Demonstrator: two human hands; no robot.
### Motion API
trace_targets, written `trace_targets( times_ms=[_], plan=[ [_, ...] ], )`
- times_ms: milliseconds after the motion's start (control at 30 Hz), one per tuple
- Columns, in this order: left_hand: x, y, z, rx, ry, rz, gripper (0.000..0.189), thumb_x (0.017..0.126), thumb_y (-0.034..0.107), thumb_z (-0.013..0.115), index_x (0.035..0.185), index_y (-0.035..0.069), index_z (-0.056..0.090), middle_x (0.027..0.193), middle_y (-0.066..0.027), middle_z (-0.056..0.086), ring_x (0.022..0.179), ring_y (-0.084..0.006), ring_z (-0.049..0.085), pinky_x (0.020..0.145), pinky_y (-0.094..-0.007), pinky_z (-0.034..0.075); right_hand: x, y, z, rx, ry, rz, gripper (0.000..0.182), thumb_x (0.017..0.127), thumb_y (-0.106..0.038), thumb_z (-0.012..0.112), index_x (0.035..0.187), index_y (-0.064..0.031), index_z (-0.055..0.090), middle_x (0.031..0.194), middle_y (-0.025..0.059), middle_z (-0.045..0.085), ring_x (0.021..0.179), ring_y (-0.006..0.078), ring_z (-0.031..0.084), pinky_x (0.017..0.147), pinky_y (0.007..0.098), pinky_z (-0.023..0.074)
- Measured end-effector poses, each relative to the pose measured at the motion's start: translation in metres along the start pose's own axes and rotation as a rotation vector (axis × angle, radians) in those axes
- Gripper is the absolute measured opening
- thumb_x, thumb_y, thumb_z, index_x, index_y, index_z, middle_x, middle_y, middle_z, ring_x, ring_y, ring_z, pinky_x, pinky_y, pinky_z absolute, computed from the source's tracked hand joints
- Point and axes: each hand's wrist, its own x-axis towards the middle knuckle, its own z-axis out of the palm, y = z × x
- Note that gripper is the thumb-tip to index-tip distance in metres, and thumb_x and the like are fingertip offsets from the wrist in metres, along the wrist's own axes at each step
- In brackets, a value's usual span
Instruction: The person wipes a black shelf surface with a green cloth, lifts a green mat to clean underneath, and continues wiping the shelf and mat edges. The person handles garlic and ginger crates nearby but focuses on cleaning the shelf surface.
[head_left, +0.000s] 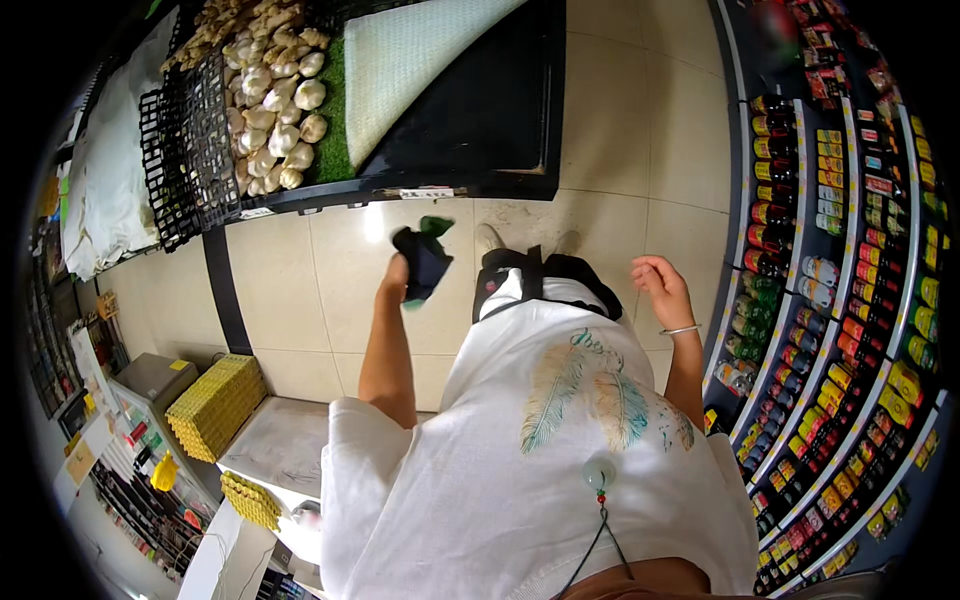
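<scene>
My left hand is closed around a bunched dark navy cloth, which has green parts at its top and lower edge. It hangs over the tiled floor, just in front of a black display stand. My right hand is raised on the other side of my body, fingers loosely curled and nothing in them; a thin bangle circles that wrist. Garlic bulbs lie on the stand beside green artificial turf. A pale textured mat partly covers the stand's black surface.
Shelves of bottles and packets curve along the right. Black plastic crates and ginger are at the upper left. Stacked yellow egg trays stand on a white-sided counter at the lower left. Tiled floor lies between stand and shelves.
</scene>
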Motion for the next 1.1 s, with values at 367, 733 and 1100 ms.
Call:
trace_targets(
  times_ms=[367, 733, 1100],
  plan=[
    [-0.099, 0.089, 0.013, -0.695, -0.419, 0.224, 0.062, 0.096, 0.055, 0.044, 0.133, 0.006, 0.050, 0.124, -0.0063, 0.060, 0.112, -0.0203, 0.058, 0.099, -0.0343, 0.046, 0.009, 0.000, 0.013, -0.074, -0.078, -0.029, 0.022, 0.098, -0.019, 0.052, 0.110, -0.0041, 0.062, 0.089, 0.0049, 0.066, 0.081, 0.0134, 0.061, 0.077, 0.0269, 0.0493],
    [-0.109, 0.099, 0.025, -0.152, -0.312, 0.256, 0.048, 0.100, 0.040, 0.046, 0.123, -0.002, 0.056, 0.113, -0.0065, 0.063, 0.097, -0.0167, 0.061, 0.085, -0.0296, 0.048, 0.008, 0.013, 0.017, -0.108, -0.090, -0.007, 0.021, 0.098, -0.019, 0.052, 0.111, -0.0046, 0.062, 0.091, 0.0063, 0.066, 0.081, 0.0141, 0.061, 0.077, 0.0278, 0.0497],
    [-0.089, 0.128, -0.016, -0.147, 0.100, 0.490, 0.050, 0.096, 0.046, 0.052, 0.104, -0.002, 0.063, 0.098, -0.0057, 0.068, 0.085, -0.0187, 0.063, 0.075, -0.0316, 0.046, 0.015, 0.017, 0.009, -0.140, -0.078, -0.003, 0.021, 0.098, -0.019, 0.052, 0.110, -0.0049, 0.062, 0.089, 0.0063, 0.066, 0.082, 0.0147, 0.063, 0.077, 0.0283, 0.0503]
  ],
)
